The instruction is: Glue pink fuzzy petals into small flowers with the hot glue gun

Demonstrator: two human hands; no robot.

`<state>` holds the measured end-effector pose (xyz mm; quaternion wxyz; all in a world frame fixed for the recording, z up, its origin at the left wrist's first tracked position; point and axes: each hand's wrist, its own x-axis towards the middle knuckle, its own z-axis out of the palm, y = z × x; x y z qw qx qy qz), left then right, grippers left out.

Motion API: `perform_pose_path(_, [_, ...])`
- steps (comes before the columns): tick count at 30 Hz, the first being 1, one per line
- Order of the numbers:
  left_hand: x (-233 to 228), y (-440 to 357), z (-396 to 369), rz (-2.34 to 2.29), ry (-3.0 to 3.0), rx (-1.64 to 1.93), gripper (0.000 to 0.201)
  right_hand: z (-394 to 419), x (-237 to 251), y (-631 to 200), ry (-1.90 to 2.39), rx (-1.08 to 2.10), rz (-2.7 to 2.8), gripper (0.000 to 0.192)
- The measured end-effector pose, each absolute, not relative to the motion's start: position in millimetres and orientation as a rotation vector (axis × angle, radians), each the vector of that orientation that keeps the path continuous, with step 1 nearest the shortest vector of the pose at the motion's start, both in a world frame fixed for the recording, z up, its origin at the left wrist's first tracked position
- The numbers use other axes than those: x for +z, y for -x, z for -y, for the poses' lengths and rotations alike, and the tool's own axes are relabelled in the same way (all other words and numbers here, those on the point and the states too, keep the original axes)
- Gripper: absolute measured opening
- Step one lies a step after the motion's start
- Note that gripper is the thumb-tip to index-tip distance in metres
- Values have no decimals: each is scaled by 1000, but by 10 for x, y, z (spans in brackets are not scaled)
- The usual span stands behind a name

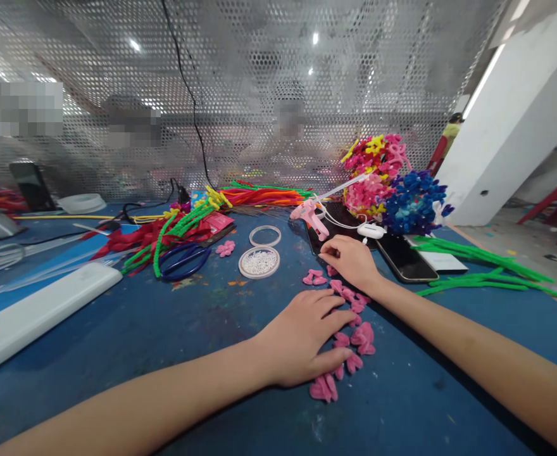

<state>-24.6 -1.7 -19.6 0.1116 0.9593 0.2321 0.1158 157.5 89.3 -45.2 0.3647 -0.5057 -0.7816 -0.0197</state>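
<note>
My left hand [302, 335] lies flat on the blue table [164, 342], fingers spread, touching several small pink pipe-cleaner petals [359, 339] scattered beside it. My right hand [349, 259] rests further back with fingers curled down onto a pink petal [331, 271] at the top of the same scatter. More pink petals [314, 277] lie just left of it. A pink glue gun [309, 216] stands behind my right hand.
A round lid of white beads [259, 262] and a clear ring [265, 236] sit mid-table. Blue scissors [183, 261], red and green pipe cleaners [164, 234], a phone [404, 258], green stems [478, 266], a pipe-cleaner bouquet [392, 183], a white case [36, 310], perforated screen behind.
</note>
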Motion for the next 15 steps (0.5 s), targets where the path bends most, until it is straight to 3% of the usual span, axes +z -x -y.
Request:
perform_pose_path(8, [-193,250,18,-676,-2820,351,46,-863,-426,-1562,1353,-72,2011,16])
perform_pose_path(15, [-201,252,14,-664,-2823,357,46,-848,-387,-1546,1431,-63,2025,37])
